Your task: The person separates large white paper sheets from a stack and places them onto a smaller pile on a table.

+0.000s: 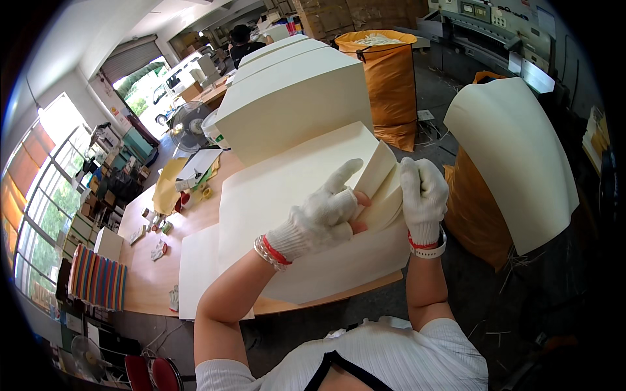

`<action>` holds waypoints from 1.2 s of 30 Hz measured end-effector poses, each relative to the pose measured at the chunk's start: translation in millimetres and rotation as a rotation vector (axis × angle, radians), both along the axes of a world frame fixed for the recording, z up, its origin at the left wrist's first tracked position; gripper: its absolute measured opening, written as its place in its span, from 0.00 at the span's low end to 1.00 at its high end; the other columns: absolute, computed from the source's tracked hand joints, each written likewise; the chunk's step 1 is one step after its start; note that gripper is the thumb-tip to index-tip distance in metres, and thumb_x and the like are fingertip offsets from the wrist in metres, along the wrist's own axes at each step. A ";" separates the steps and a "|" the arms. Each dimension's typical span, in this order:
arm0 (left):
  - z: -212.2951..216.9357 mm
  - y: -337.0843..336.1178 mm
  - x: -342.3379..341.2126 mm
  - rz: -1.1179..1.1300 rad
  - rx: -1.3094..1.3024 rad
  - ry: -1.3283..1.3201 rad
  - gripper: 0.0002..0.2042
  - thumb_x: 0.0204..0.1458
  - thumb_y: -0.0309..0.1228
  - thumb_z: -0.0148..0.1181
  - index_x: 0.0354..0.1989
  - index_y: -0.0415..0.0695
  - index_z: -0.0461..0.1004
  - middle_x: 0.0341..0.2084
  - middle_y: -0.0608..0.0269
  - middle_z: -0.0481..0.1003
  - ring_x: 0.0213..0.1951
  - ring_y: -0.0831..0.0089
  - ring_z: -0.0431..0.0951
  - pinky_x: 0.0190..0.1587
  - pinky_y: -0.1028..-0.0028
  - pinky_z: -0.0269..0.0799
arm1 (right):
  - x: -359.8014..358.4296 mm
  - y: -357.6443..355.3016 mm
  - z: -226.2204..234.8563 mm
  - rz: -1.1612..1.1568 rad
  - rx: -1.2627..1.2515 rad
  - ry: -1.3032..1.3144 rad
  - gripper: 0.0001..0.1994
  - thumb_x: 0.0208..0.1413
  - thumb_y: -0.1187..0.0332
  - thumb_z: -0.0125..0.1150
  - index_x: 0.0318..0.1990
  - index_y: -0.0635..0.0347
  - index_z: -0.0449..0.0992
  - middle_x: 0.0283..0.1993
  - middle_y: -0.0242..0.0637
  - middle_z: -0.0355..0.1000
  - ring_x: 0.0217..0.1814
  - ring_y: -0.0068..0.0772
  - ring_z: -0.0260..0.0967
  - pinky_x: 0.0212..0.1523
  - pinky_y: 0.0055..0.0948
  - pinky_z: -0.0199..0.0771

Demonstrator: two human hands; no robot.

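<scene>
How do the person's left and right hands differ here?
The left hand stretches out one gloved digit; the right hand is curled. The left shows two bare fingertips; the right shows none. The left wears a bracelet, the right a white band. Both wear white gloves with red cuff edges.

Smooth, matt cream paper sheets (280,179) lie at the centre, with soft-napped knitted cloth gloving the left hand (319,218) and right hand (424,195). The paper stack (300,101) at twelve o'clock looks equally matt. At eight o'clock the tabletop (147,280) has a smooth, wood-like sheen; towards one, an orange sack (390,91) is creased, glossy and plastic-looking. At six, the shirt (313,362) is ribbed, matt cloth.
</scene>
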State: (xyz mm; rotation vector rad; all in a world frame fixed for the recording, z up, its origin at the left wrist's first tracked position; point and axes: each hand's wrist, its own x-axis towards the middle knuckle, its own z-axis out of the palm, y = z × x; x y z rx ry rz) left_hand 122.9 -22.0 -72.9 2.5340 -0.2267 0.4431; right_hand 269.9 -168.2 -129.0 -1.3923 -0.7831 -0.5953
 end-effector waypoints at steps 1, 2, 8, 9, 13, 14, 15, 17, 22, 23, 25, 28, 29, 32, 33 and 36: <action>-1.8 0.9 0.4 -0.008 -0.021 -0.013 0.12 0.44 0.23 0.73 0.35 0.43 0.75 0.64 0.38 0.63 0.55 0.45 0.75 0.53 0.64 0.73 | 0.4 0.0 -0.5 0.003 0.003 0.003 0.12 0.60 0.72 0.61 0.25 0.66 0.71 0.22 0.40 0.68 0.23 0.38 0.68 0.27 0.36 0.68; -3.3 2.2 0.2 -0.014 -0.041 -0.026 0.13 0.43 0.24 0.74 0.35 0.43 0.75 0.64 0.38 0.64 0.55 0.45 0.75 0.53 0.63 0.73 | 0.0 0.0 -0.4 0.004 0.001 0.003 0.12 0.60 0.72 0.61 0.25 0.66 0.71 0.22 0.40 0.68 0.23 0.38 0.67 0.27 0.36 0.68; -4.7 1.6 0.4 -0.033 0.091 -0.099 0.08 0.48 0.21 0.68 0.35 0.43 0.76 0.64 0.37 0.64 0.53 0.45 0.77 0.50 0.63 0.75 | -1.4 -2.5 2.9 0.045 0.011 -0.022 0.11 0.60 0.72 0.62 0.25 0.66 0.72 0.21 0.40 0.68 0.23 0.38 0.67 0.27 0.36 0.67; -5.4 3.4 2.5 -0.075 0.117 -0.128 0.09 0.47 0.21 0.67 0.36 0.43 0.76 0.63 0.39 0.65 0.51 0.47 0.77 0.49 0.63 0.76 | -2.2 -1.5 3.3 0.046 0.012 -0.018 0.11 0.60 0.73 0.62 0.26 0.66 0.72 0.21 0.40 0.68 0.23 0.38 0.67 0.27 0.36 0.67; -9.2 9.4 6.3 -0.128 0.047 -0.104 0.11 0.46 0.22 0.67 0.40 0.44 0.77 0.62 0.43 0.65 0.48 0.50 0.79 0.48 0.63 0.77 | 0.3 0.3 0.4 0.007 0.003 -0.040 0.11 0.60 0.73 0.61 0.26 0.66 0.72 0.22 0.40 0.68 0.23 0.38 0.67 0.27 0.36 0.67; -9.7 9.6 4.9 -0.110 -0.014 -0.064 0.12 0.46 0.23 0.68 0.40 0.44 0.77 0.63 0.43 0.65 0.48 0.49 0.79 0.48 0.63 0.77 | 0.3 0.4 0.3 0.005 0.005 -0.037 0.11 0.60 0.73 0.61 0.26 0.66 0.72 0.21 0.40 0.68 0.23 0.38 0.67 0.27 0.36 0.67; -10.0 9.8 4.2 -0.102 -0.009 -0.070 0.12 0.46 0.23 0.68 0.40 0.44 0.77 0.63 0.43 0.64 0.49 0.49 0.78 0.48 0.63 0.77 | 0.1 0.7 0.4 0.004 0.007 -0.033 0.11 0.60 0.73 0.61 0.26 0.66 0.72 0.21 0.40 0.68 0.23 0.38 0.67 0.27 0.36 0.67; -10.6 10.0 3.7 -0.087 -0.001 -0.080 0.12 0.46 0.24 0.69 0.40 0.44 0.77 0.65 0.43 0.63 0.50 0.48 0.78 0.49 0.63 0.77 | 0.1 0.7 0.2 0.000 0.011 -0.032 0.11 0.60 0.73 0.61 0.26 0.66 0.72 0.21 0.40 0.68 0.23 0.38 0.67 0.27 0.36 0.67; -4.6 2.5 1.7 -0.006 0.038 -0.072 0.15 0.44 0.20 0.71 0.42 0.44 0.78 0.63 0.39 0.64 0.51 0.50 0.78 0.49 0.65 0.76 | 1.1 -0.4 -1.4 0.014 0.014 -0.017 0.11 0.60 0.73 0.61 0.26 0.66 0.72 0.22 0.40 0.68 0.23 0.37 0.67 0.27 0.35 0.67; -5.4 3.4 2.1 -0.016 0.031 -0.081 0.15 0.45 0.19 0.70 0.42 0.44 0.79 0.64 0.39 0.64 0.52 0.50 0.78 0.50 0.65 0.75 | 0.8 -1.1 -1.1 0.026 0.014 -0.010 0.11 0.60 0.73 0.61 0.26 0.66 0.72 0.22 0.40 0.68 0.23 0.37 0.67 0.27 0.35 0.67; -5.3 3.2 1.4 -0.024 0.015 -0.079 0.15 0.44 0.17 0.67 0.43 0.44 0.79 0.64 0.39 0.64 0.53 0.49 0.77 0.51 0.65 0.75 | -0.4 -3.4 0.3 0.048 0.014 0.003 0.11 0.60 0.73 0.61 0.26 0.66 0.72 0.22 0.40 0.68 0.23 0.36 0.67 0.27 0.35 0.67; -4.6 2.7 1.9 -0.060 0.089 -0.083 0.16 0.44 0.15 0.64 0.43 0.43 0.79 0.63 0.38 0.64 0.53 0.48 0.77 0.52 0.65 0.74 | -3.3 -2.8 2.5 0.051 0.005 0.023 0.11 0.60 0.72 0.62 0.26 0.66 0.72 0.22 0.41 0.68 0.23 0.36 0.67 0.27 0.34 0.67; -4.3 2.4 2.7 -0.078 0.129 -0.085 0.16 0.44 0.14 0.63 0.43 0.42 0.79 0.63 0.38 0.64 0.53 0.48 0.77 0.52 0.65 0.74 | -2.9 -2.7 2.1 0.042 0.007 0.013 0.11 0.60 0.72 0.62 0.26 0.66 0.72 0.22 0.40 0.68 0.23 0.36 0.67 0.27 0.34 0.67; -5.3 8.1 4.7 -0.118 0.037 -0.048 0.15 0.45 0.17 0.67 0.43 0.42 0.78 0.64 0.40 0.64 0.52 0.49 0.77 0.51 0.65 0.75 | -1.2 -1.7 0.9 0.019 0.009 0.000 0.11 0.60 0.73 0.62 0.26 0.66 0.72 0.22 0.40 0.69 0.23 0.36 0.67 0.27 0.34 0.67; -4.5 5.4 4.3 -0.094 0.005 -0.047 0.12 0.44 0.18 0.67 0.37 0.42 0.75 0.63 0.40 0.65 0.52 0.49 0.77 0.51 0.65 0.75 | -1.1 -1.6 0.4 0.014 0.008 0.006 0.11 0.60 0.73 0.62 0.26 0.66 0.72 0.22 0.40 0.69 0.23 0.36 0.67 0.27 0.34 0.68; -1.2 -2.2 2.9 -0.034 -0.043 -0.040 0.14 0.43 0.20 0.69 0.25 0.41 0.65 0.62 0.41 0.66 0.53 0.50 0.77 0.50 0.65 0.76 | -1.7 -1.4 -0.2 0.002 0.010 0.004 0.11 0.60 0.73 0.62 0.26 0.66 0.72 0.22 0.40 0.69 0.23 0.36 0.68 0.27 0.34 0.68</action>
